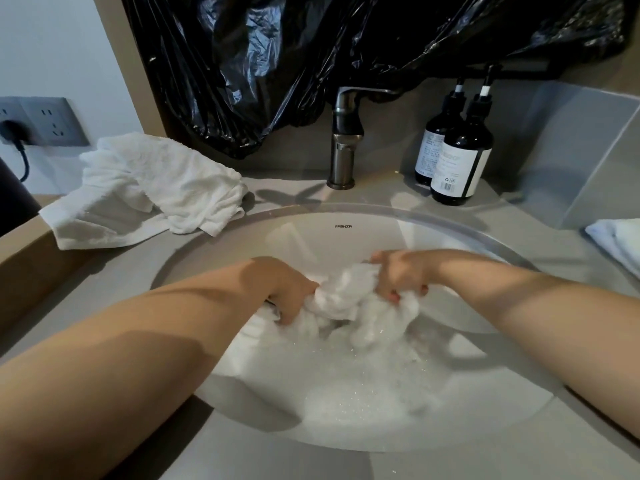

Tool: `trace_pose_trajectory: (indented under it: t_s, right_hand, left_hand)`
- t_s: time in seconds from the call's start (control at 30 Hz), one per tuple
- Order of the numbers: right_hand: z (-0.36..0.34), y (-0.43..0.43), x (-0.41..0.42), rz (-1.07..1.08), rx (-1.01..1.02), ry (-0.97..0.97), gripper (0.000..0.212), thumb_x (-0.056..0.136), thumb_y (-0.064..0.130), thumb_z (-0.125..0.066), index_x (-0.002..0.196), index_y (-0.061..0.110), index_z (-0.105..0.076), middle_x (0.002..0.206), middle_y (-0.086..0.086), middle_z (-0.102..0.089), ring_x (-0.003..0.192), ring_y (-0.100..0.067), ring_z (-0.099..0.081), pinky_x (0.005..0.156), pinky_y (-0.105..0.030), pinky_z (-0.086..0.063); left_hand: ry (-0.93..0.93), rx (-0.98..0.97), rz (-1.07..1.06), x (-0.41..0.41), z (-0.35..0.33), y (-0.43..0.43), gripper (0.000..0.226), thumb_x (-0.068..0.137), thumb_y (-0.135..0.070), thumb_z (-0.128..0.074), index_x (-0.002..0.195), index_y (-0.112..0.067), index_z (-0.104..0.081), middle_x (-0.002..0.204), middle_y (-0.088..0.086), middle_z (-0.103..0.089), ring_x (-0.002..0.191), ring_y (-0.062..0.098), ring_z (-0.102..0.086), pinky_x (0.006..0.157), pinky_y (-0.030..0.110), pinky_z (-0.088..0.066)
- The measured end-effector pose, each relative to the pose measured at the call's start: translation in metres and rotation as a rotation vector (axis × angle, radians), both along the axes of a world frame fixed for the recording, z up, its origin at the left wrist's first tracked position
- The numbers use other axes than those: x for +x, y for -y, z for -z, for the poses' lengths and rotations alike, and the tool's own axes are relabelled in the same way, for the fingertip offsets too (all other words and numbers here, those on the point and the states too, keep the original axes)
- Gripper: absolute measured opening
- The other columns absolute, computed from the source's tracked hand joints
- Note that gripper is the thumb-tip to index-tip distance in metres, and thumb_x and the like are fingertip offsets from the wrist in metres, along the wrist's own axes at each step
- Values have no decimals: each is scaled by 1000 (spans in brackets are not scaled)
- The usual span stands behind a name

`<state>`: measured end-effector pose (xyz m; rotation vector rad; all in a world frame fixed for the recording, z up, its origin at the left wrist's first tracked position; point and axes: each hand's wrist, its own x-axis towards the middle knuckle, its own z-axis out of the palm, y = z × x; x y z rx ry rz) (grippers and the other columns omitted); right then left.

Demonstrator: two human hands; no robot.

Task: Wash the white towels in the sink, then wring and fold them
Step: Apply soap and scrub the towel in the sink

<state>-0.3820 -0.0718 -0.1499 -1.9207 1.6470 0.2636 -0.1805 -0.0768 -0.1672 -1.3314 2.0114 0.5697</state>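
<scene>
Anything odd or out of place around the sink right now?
Yes: a black plastic sheet covers the wall behind the faucet, where a mirror might be. A crumpled white towel on the left counter hangs partly over the counter's left edge.

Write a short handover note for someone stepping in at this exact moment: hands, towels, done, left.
Left hand and right hand both grip one bunched wet towel in the sink, over soapy water.
A crumpled towel pile lies on the counter left of the faucet; another white cloth shows at the right edge.
Done: washing under way.
Left: finish, wring and fold this towel; the pile looks unfolded.
</scene>
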Motion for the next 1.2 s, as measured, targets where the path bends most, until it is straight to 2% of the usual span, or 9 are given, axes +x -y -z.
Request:
trace_pose_trajectory:
  t_s: [0.2,0.3,0.4,0.6,0.77,0.83,0.97,1.03,1.2]
  right_hand:
    - [-39,-7,-19,-132,20,-371,15,73,19,-71,86,16,-63,78,-5,-58,62,-23,-54,51,-29,-44]
    - [-34,-7,-16,-227,-191,-274,37,84,30,-69,119,23,-62,117,-1,-58,105,-19,-57,83,-28,-46]
    - [-25,-8,-5,-90,-201,26,50,94,43,-56,139,23,-47,139,-2,-49,122,-18,-49,96,-24,-37]
    - [16,-21,23,-423,-243,-526,88,74,69,-61,147,30,-30,147,0,-35,136,-24,-31,113,-45,-22]
    - [23,-8,17,-290,-282,-306,104,69,50,-77,150,25,-16,141,-1,-34,128,-22,-41,102,-32,-39]
    - [24,-1,7,-120,-244,-127,95,69,46,-80,144,23,-27,137,-4,-37,123,-24,-47,99,-30,-43]
    - [18,9,-7,172,-46,63,79,77,63,-67,135,17,-42,128,-4,-53,112,-27,-58,91,-38,-53]
    - [12,6,-12,154,70,119,75,76,61,-69,131,15,-51,130,0,-54,118,-25,-54,94,-37,-51]
    - [9,5,-13,-27,-78,233,35,65,26,-83,92,10,-68,93,-9,-70,86,-25,-66,75,-32,-52]
  left_hand:
    - [378,-93,161,5,-24,1,51,82,-19,-71,130,-16,-56,109,-2,-63,93,21,-59,62,24,-40]
    - [143,-163,83,4,-9,5,87,73,-35,-83,145,-19,-38,133,2,-56,117,24,-57,86,30,-47]
    - [-188,-165,-21,-1,18,7,120,67,-44,-85,154,-34,-3,147,1,-42,120,23,-52,97,41,-51]
    - [-253,-165,-48,-27,42,-20,70,85,-19,-69,144,-26,-31,128,-3,-53,113,23,-58,87,39,-56]
    - [-286,-100,-145,-12,16,2,18,76,-10,-69,94,-11,-63,88,2,-61,77,20,-62,73,31,-51]
    - [-393,-156,-298,1,-6,3,30,75,-13,-67,104,-11,-64,97,8,-65,76,21,-60,70,32,-48]
    - [-759,-147,-576,34,-25,6,40,73,-21,-73,110,-20,-57,112,7,-60,103,27,-58,93,38,-48]
    - [-861,-132,-502,44,-25,14,45,58,-28,-77,99,-14,-67,107,14,-69,102,35,-65,94,46,-50]
    - [-1112,52,-515,43,-22,21,27,68,-6,-69,94,-9,-73,102,12,-73,99,28,-69,94,37,-53]
